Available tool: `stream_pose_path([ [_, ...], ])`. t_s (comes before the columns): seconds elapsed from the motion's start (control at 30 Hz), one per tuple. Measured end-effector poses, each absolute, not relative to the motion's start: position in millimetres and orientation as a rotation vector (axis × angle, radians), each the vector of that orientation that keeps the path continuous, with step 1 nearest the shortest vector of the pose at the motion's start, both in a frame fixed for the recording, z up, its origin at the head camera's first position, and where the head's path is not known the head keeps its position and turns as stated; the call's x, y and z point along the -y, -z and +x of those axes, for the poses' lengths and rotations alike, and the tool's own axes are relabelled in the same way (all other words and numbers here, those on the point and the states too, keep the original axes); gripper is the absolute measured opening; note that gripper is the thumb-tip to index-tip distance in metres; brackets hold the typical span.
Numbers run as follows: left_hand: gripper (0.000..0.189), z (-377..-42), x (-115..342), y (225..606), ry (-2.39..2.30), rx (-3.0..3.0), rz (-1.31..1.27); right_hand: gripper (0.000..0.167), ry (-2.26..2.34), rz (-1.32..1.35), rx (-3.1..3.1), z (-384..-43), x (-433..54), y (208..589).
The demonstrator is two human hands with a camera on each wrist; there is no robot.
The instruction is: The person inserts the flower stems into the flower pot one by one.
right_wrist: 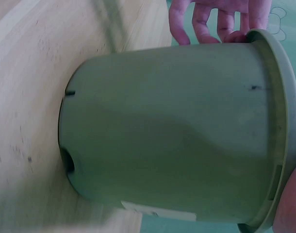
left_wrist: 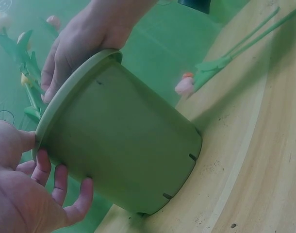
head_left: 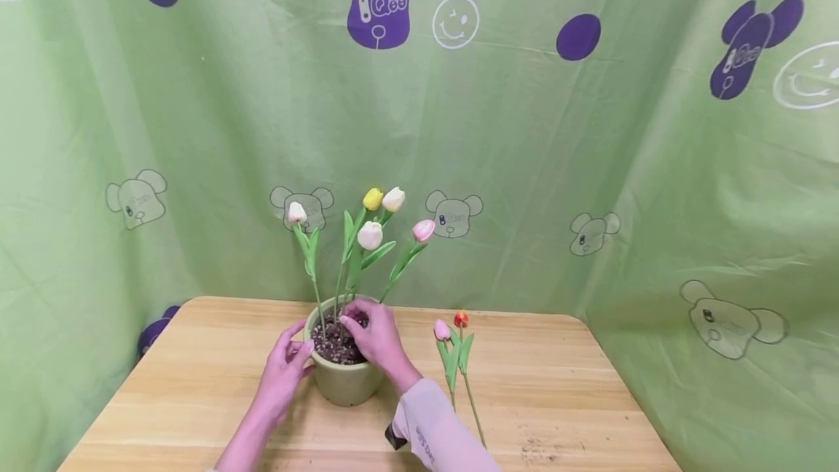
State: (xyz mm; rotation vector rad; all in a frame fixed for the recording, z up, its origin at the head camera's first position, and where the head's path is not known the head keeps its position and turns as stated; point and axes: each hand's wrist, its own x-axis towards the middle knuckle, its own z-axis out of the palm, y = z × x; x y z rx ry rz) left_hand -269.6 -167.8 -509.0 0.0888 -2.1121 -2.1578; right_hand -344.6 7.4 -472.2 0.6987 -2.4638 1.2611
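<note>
A curtained booth, with green cartoon-print fabric (head_left: 511,130) on three sides of a wood-grain table (head_left: 557,384).

Both arms reaching forward here. Bare left forearm (head_left: 252,430) angles inward, and the bare left-hand grip (head_left: 286,364) has its thumb set against curled, spread fingers. Right arm (head_left: 429,406), in a pale grey fabric sleeve (head_left: 452,434), slants left; bare right-hand grip (head_left: 376,333) points down, fingers bent toward the thumb.

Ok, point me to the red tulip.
In the head view, the red tulip lies on the table right of the pot, beside a pink tulip.
</note>
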Motion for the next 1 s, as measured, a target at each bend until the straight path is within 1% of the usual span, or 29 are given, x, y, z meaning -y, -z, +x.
stream_pose_path([
  [0.3,0.055,-271,170,511,2.158,2.116,0.089,0.011,-1.354,0.636,2.409,-345,-6,474],
  [0.47,0.054,-271,170,511,2.164,2.114,0.092,0.016,-1.390,0.582,2.415,-340,-8,470],
  [0.63,0.054,-271,169,511,2.168,2.110,0.100,0.021,-1.388,0.536,2.427,-336,-13,467],
  [0.9,0.054,-271,170,509,2.162,2.113,0.089,0.021,-1.347,0.523,2.419,-328,-17,465],
  [1.0,0.055,-271,170,510,2.163,2.114,0.083,0.024,-1.340,0.496,2.428,-324,-19,465],
])
